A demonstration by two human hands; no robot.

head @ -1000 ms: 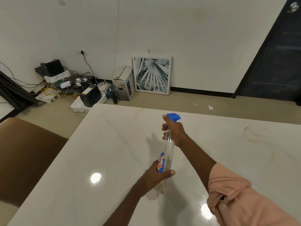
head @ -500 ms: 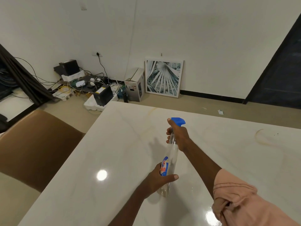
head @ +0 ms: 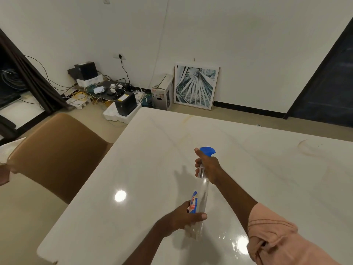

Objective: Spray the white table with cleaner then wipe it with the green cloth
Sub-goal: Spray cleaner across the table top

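While both hands hold it above the white table (head: 156, 169), the clear spray bottle (head: 202, 190) sits over the table's near-middle part, well in from every edge. Its long axis is tilted, the base low and toward the camera, the blue spray head (head: 207, 151) high and farther off, with the nozzle pointing right and away across the tabletop. Right hand (head: 208, 167): fingers curled round the bottle's neck just under the blue head, thumb lying up along the side. Left hand (head: 184, 217): fingers and thumb wrapped round the lower body, thumb across the front below the blue and red label (head: 193, 204); the bottle's base shows below this hand. Left edge of the table runs diagonally from the near corner (head: 45, 257) to the far corner, with a brown chair (head: 57, 155) just beside it. Bare glossy tabletop extends to the right, marked by a faint ring stain (head: 310, 148). Beyond the far edge lie open floor, a framed picture (head: 195, 87) leaning on the wall, and boxes with tangled cables (head: 99, 88).
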